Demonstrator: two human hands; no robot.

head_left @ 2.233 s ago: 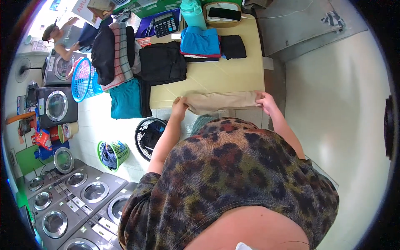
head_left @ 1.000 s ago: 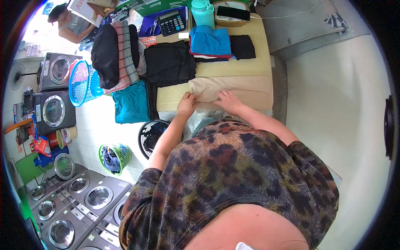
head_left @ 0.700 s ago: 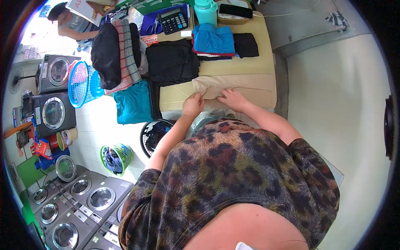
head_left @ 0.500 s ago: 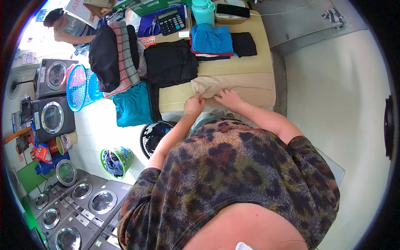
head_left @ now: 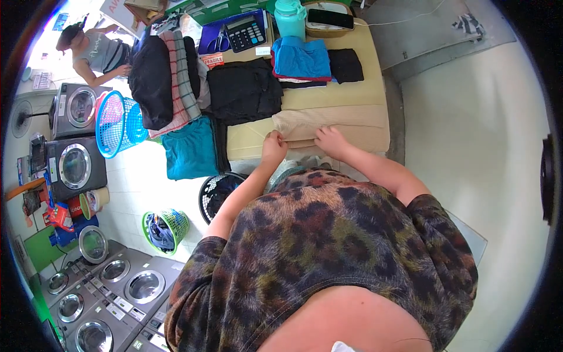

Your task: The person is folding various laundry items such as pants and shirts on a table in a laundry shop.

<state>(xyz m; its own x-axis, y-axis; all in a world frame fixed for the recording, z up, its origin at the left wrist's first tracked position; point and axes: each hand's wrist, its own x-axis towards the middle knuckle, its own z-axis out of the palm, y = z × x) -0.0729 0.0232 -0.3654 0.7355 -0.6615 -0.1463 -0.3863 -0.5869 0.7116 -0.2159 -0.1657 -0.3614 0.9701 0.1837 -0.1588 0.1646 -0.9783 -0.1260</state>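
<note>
A person's left hand (head_left: 274, 145) pinches the left end of a folded beige garment (head_left: 328, 124) lying along the near edge of the desk (head_left: 363, 94), fingers closed on the cloth. Just to its right, the right hand (head_left: 332, 141) rests flat and open on the same garment, palm down, pressing the near fold. Beyond the garment lie a black folded piece (head_left: 244, 91) and a blue stack (head_left: 301, 58).
</note>
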